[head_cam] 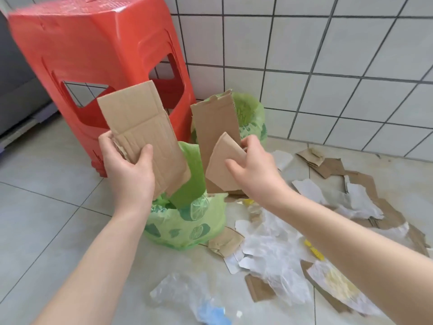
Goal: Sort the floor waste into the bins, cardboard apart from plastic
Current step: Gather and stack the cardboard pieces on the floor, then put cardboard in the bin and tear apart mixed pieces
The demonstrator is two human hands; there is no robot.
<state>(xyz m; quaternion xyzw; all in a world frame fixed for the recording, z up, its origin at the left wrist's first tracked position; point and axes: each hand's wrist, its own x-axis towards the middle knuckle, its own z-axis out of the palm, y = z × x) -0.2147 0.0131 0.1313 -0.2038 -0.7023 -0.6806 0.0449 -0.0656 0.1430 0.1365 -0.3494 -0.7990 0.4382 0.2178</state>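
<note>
My left hand (127,167) grips a wide, creased cardboard sheet (140,127) by its lower left corner, held upright above the near bin (187,226), which is lined with a green lemon-print bag. My right hand (254,167) holds two cardboard pieces: a tall strip (214,123) and a smaller torn piece (221,165) in front of it. Both hang between the near bin and a second green-lined bin (251,113) behind, by the wall. Torn cardboard (332,167), white paper and clear plastic film (182,292) lie on the floor to the right and in front.
A red plastic stool (93,55) stands at the left, right behind the bins. A white tiled wall (328,66) closes the back and right. A grey cabinet or appliance (16,85) is at the far left. Bare floor tiles (46,207) stretch at lower left.
</note>
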